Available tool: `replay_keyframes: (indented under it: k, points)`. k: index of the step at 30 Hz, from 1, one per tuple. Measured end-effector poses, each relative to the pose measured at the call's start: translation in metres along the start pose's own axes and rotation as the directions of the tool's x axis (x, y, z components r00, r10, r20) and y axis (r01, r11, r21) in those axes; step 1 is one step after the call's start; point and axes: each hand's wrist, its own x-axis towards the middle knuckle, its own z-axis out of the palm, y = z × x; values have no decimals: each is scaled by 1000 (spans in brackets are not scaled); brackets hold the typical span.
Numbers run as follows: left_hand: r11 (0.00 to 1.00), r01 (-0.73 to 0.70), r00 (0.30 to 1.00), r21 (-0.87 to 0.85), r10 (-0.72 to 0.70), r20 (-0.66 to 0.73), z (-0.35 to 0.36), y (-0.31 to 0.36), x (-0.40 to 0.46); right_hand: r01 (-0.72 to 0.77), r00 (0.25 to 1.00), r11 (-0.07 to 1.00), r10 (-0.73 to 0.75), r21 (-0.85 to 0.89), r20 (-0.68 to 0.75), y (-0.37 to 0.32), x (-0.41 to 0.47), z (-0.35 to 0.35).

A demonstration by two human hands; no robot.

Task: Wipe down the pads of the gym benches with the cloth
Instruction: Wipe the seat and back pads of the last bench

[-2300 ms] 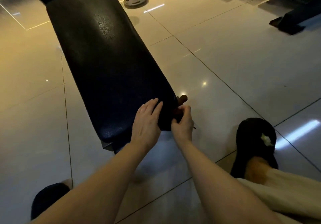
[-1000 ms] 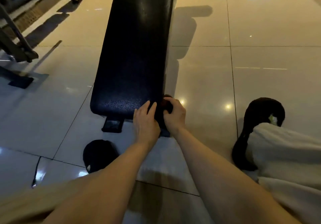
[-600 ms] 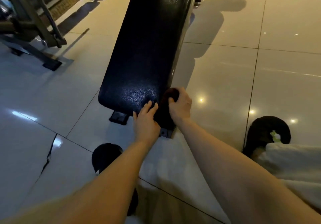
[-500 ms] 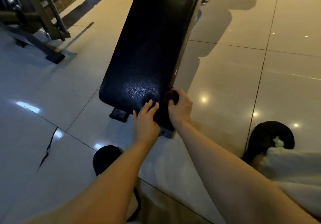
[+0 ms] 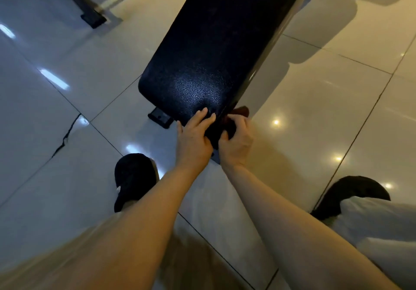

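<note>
Hands unmoved: right hand grips cloth at pad corner; left hand flat beside.

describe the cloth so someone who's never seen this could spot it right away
Start at the long black bench pad that runs diagonally across the pale tiled floor, and follow it to its near right corner. There the right hand grips a small dark brown cloth against the pad's edge, beside the left hand that rests on the pad. It is soft, bunched and brownish, unlike the smooth pad.
</note>
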Motion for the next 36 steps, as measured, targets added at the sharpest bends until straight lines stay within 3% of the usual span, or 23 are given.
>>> replay_keyframes:
  k: [4, 7, 11, 14, 19, 26, 31, 36]
  points:
    - [993, -75, 988, 86, 86, -127, 1, 4, 8, 4, 999, 1000, -4, 2, -34, -6, 37, -10]
    - [985, -119, 982, 126, 136, -134, 2, 11, 16, -46, 992, 999, 47, 15, -118, -15, 75, -20]
    - [973, -168, 970, 157, 192, -147, 4, 21, 32, 1, 999, 999, 1, 51, -40, -11, 44, -15]
    - [971, -158, 974, 182, 184, -133, 6, 29, 45, 36, 999, 997, -35, 70, -14, -5, 43, -17]
    - [967, -161, 981, 198, 179, -74, 7, 40, 60, -31, 992, 999, 35, 36, -117, -15, 119, -25]
    - [951, -111, 992, 290, 122, -19, 2, 46, 66, -6, 999, 999, 8, 48, -46, -4, 89, -22]
    - [948, -110, 991, 299, 126, -34, 3, 45, 67, -29, 989, 998, 37, 57, -144, -10, 139, -25]
    - [941, -119, 991, 317, 134, -26, 4, 44, 66, 7, 999, 995, -3, 99, -39, 0, 86, -20]
